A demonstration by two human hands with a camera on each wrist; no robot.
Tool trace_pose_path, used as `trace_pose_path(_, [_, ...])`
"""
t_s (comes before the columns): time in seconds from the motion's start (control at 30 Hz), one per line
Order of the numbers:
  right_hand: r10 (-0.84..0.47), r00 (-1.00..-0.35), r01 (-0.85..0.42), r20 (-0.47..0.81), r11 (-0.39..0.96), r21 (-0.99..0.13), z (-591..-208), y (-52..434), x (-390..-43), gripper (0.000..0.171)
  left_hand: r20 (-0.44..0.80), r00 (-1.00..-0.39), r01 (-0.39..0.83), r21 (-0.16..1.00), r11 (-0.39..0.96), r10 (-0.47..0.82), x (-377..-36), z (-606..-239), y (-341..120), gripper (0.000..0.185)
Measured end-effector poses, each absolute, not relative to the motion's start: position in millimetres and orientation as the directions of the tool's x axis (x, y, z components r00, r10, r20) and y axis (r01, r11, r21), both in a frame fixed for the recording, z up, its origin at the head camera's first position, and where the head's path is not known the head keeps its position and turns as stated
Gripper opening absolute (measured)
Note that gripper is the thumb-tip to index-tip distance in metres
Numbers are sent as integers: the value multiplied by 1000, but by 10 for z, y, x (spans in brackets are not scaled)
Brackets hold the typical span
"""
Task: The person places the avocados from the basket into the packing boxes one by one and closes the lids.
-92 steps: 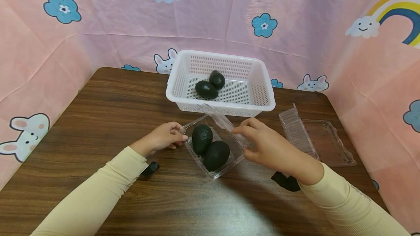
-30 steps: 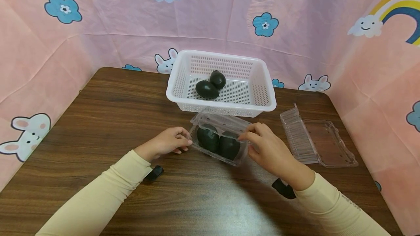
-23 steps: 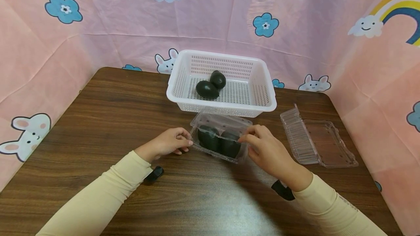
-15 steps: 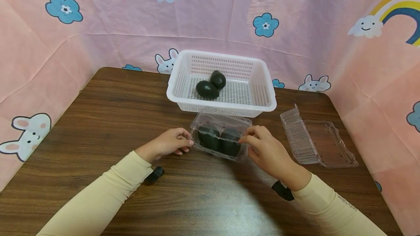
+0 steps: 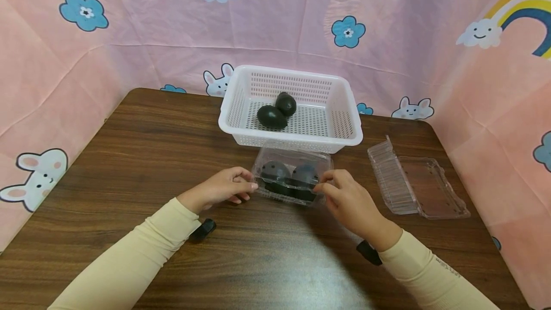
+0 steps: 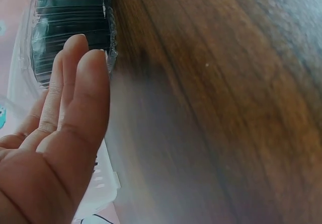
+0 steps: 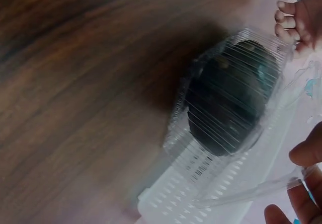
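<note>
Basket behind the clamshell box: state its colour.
White, with perforated walls and floor; the basket shows best in the head view.

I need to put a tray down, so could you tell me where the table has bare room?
The table is bare left of the basket and along the near edge. It is crowded between basket, clamshell, both hands and the empty clamshell at right.

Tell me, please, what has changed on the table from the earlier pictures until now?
The lid of the clear box has come down over its two avocados; earlier it stood open. The box also turned crosswise. The left hand and the right hand still hold its two ends. The white basket with two avocados and the empty clear box stayed in place.
</note>
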State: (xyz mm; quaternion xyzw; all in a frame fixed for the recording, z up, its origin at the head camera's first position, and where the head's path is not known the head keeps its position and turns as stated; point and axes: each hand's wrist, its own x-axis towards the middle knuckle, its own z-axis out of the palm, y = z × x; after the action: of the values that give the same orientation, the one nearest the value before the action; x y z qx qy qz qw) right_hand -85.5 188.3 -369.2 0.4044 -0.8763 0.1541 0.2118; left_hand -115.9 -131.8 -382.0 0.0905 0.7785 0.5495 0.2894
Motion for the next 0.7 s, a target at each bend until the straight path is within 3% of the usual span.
trace_pose_path(0.27, [-649,-550,-790,525,609,-75,-3770,1891,-858,33,-358,-817,-187,906,380,452,-1163,-3801,-1310,54])
trace_pose_path(0.7, [-665,-505,-811,550,583,-39,-3861,1888,-836,35,-390,-816,-222,893,391,426,-1187,-3802,-1299,41])
